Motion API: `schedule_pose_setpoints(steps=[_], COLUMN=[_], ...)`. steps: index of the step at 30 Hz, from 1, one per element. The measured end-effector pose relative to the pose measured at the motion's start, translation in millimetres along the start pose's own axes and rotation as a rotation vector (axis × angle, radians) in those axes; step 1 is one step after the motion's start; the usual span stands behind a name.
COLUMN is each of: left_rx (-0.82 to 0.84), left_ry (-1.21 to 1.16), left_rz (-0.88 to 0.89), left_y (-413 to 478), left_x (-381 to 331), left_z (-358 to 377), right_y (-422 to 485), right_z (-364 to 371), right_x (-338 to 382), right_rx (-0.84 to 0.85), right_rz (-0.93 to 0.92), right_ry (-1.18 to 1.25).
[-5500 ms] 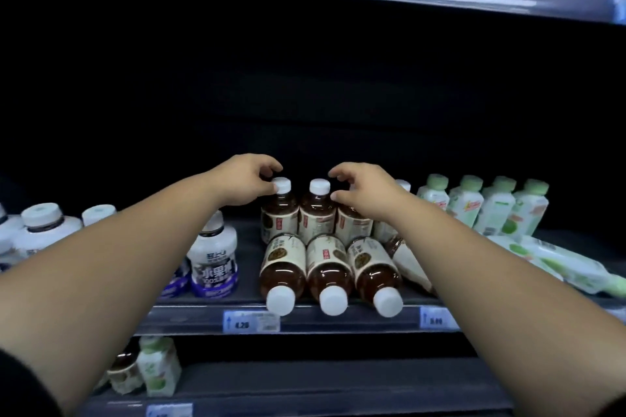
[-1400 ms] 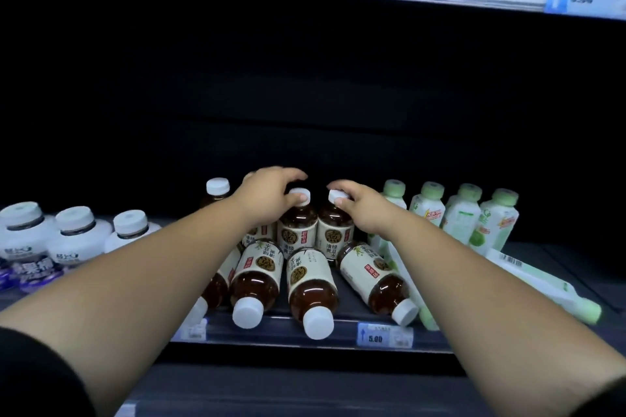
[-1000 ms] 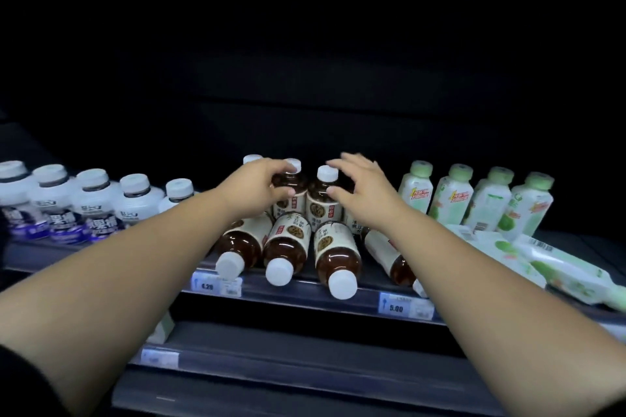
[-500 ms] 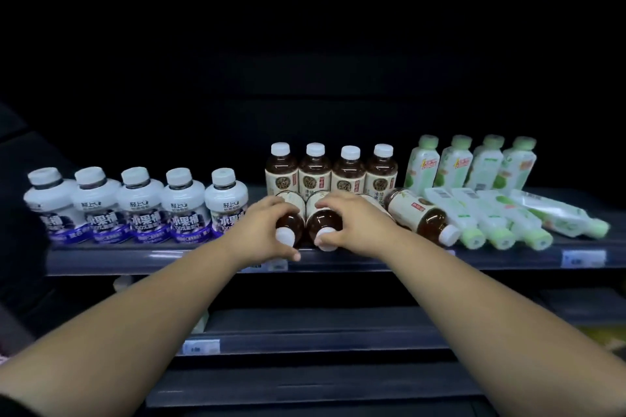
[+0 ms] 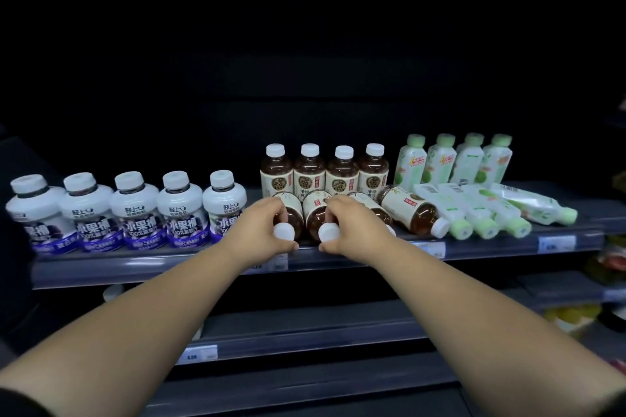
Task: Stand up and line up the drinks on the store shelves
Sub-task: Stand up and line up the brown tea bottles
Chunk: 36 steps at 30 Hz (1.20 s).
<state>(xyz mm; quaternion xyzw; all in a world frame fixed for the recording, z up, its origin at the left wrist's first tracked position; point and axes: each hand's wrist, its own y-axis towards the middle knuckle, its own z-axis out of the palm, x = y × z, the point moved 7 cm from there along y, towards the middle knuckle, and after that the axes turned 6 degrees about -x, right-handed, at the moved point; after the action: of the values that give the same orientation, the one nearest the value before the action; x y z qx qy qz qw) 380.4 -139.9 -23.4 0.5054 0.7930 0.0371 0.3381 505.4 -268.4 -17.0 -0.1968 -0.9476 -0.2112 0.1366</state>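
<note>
The dark store shelf spans the view. On its left, 5 white bottles with purple labels stand in a row. In the middle, 4 standing tea bottles line the back, and to their right 4 standing green bottles do the same. In front of those, 4 fallen green bottles lie on their sides, caps toward the rail, with 1 fallen tea bottle just beside them. The left hand curls round the neck of the left lying tea bottle. The right hand curls round the neck of the right lying tea bottle, which touches the first. Another lying bottle is mostly hidden behind the right hand. A price tag sits on the rail.
</note>
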Motion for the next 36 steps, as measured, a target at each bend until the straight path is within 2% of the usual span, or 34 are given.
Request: schedule_pose_setpoints(steps=[8, 14, 22, 26, 31, 36], left_rx=[-0.041, 0.066, 0.189, 0.184, 0.324, 0.215], left_ry=[-0.083, 0.085, 0.064, 0.049, -0.033, -0.002], left_rz=[-0.099, -0.112, -0.121, -0.118, -0.145, -0.159], left_y=[37.5, 67.2, 83.7, 90.0, 92.5, 95.1], left_x=[-16.5, -18.6, -9.4, -9.6, -4.2, 8.2], left_z=[-52.4, -63.9, -53.5, -51.6, -54.4, -55.3], right_y=[28.0, 60.2, 80.7, 84.9, 89.2, 89.3], right_z=[-48.9, -42.5, -31.4, -26.4, -21.1, -18.9], right_x=[-12.2, -19.2, -13.9, -15.1, -17.5, -15.4], right_rx=[-0.188, -0.062, 0.045, 0.069, 0.112, 0.148], right_rz=[0.193, 0.193, 0.184, 0.19, 0.196, 0.183], right_ry=[0.332, 0.354, 0.371, 0.402, 0.476, 0.501])
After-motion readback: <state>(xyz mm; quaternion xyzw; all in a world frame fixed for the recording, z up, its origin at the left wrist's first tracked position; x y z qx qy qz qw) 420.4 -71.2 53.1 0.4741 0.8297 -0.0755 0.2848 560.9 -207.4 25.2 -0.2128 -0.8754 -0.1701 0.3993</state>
